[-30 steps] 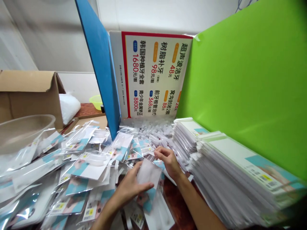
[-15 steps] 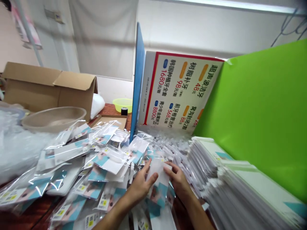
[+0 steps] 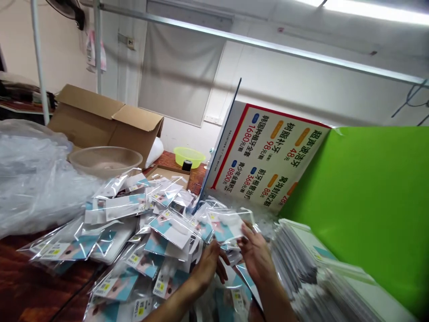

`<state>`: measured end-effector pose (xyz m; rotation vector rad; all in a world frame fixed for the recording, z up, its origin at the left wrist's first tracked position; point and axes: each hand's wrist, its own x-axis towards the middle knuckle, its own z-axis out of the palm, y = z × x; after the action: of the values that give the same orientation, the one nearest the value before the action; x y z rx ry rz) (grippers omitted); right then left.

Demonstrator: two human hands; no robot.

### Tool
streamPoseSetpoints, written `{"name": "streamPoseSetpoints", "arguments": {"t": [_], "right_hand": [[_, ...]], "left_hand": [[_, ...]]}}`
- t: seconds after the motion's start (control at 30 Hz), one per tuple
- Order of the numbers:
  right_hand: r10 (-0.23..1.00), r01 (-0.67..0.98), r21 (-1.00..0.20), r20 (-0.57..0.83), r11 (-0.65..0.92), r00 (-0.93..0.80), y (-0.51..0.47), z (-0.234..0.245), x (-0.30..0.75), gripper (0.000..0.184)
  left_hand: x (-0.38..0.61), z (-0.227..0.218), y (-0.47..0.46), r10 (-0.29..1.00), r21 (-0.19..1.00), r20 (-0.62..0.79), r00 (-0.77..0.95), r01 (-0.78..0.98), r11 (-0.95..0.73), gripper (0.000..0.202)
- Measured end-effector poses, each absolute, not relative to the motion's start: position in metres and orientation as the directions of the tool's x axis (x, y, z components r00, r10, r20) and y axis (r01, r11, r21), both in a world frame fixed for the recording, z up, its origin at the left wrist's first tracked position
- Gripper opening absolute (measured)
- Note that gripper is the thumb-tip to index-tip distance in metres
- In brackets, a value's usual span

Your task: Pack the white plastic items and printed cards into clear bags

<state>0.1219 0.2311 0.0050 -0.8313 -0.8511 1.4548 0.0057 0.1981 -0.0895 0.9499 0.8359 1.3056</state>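
As seen in the head view, both forearms reach in from the lower edge and draw together over the tabletop point(image 3: 25, 286). The right hand point(image 3: 257, 257) is raised with its palm turned inward, thumb and fingers closed narrowly on the right end of a clear packet point(image 3: 224, 226); one fingertip shows blurrily through the film. The left hand point(image 3: 208, 267) sits lower, just beside the packet's near edge, wrist bent, fingers curled downward and slightly parted; whether it grips anything, I cannot tell.

The packet is thin, glossy film around a flat card, part teal and part white, with a small yellow mark near its far left corner. It is held above the near end of a loose pile of similar packets point(image 3: 169, 235), which are crinkled, shiny and rectangular. Its long axis runs roughly crosswise, the white part toward the right hand and the teal part toward the left.

Right of the hands stand tightly layered stacks point(image 3: 296, 250) of flat, pale sleeves, next to a smooth, matte green panel point(image 3: 368, 192). Behind rises a stiff printed board point(image 3: 264, 156) with a red border. At the left lie a cloudy heap of soft plastic point(image 3: 36, 179), a round translucent bowl point(image 3: 107, 154) and a brown cardboard box point(image 3: 97, 123).
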Motion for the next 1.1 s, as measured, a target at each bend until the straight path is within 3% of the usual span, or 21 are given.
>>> {"name": "streamPoseSetpoints", "arguments": {"t": [0.13,0.33,0.4,0.47,0.57,0.63,0.73,0.87,1.0,1.1], "right_hand": [[0.985,-0.342,-0.936,-0.022,-0.081,-0.173,0.224,0.014,0.075,0.060],[0.999,-0.125,-0.991,0.045,0.043,-0.013,0.210,0.001,0.092,0.053],[0.993,0.065,-0.991,0.118,0.117,0.006,0.198,0.008,0.120,0.047],[0.959,0.392,-0.883,0.283,0.257,0.008,0.182,0.023,0.157,0.040],[0.813,0.834,-0.434,0.581,0.341,-0.030,0.148,0.049,0.220,0.040],[0.749,0.967,-0.161,0.662,0.196,-0.042,0.125,0.059,0.262,0.049],[0.765,0.994,0.064,0.644,-0.083,0.022,0.096,0.057,0.316,0.066],[0.817,0.971,0.156,0.574,-0.180,0.059,0.078,0.039,0.354,0.061],[0.720,0.986,0.130,0.694,-0.109,-0.012,0.075,0.031,0.354,0.040],[0.670,0.984,0.156,0.740,-0.086,-0.058,0.076,0.029,0.346,0.040]], "left_hand": [[0.005,-0.091,0.202,0.996,0.926,0.020,0.089,-0.376,0.015,0.074],[0.007,-0.086,0.202,0.996,0.935,0.028,0.085,-0.356,0.004,0.077],[0.007,-0.084,0.202,0.996,0.935,0.029,0.082,-0.354,0.002,0.073],[0.006,-0.085,0.201,0.996,0.935,0.025,0.081,-0.355,0.005,0.071],[0.005,-0.088,0.200,0.996,0.930,0.016,0.090,-0.367,0.019,0.071],[0.004,-0.091,0.202,0.994,0.925,0.018,0.107,-0.378,0.024,0.068],[0.003,-0.094,0.203,0.992,0.921,0.018,0.129,-0.389,0.034,0.065],[0.001,-0.090,0.198,0.990,0.935,0.013,0.140,-0.353,0.037,0.062],[0.001,-0.089,0.194,0.989,0.950,0.034,0.145,-0.313,0.013,0.058],[0.001,-0.091,0.195,0.988,0.953,0.045,0.148,-0.303,0.002,0.058]]}}
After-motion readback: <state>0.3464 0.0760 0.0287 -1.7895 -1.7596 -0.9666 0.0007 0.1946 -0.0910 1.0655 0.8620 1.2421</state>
